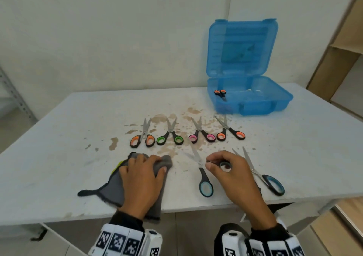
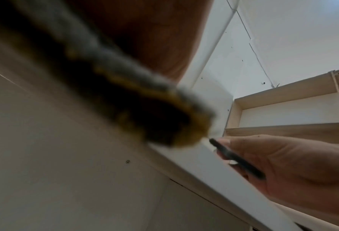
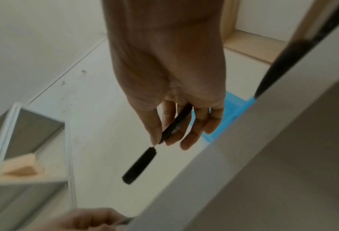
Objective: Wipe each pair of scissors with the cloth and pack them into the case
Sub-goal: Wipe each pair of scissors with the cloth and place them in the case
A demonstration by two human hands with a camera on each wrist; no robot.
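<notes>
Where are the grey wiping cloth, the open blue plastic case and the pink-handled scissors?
grey wiping cloth (image 1: 112, 192), head view, flat part left of the left hand.
open blue plastic case (image 1: 255, 106), head view, front wall.
pink-handled scissors (image 1: 210, 137), head view, right handle loop.

Six scissors (image 1: 170, 133) spread open; case (image 1: 249, 102) open.
</notes>
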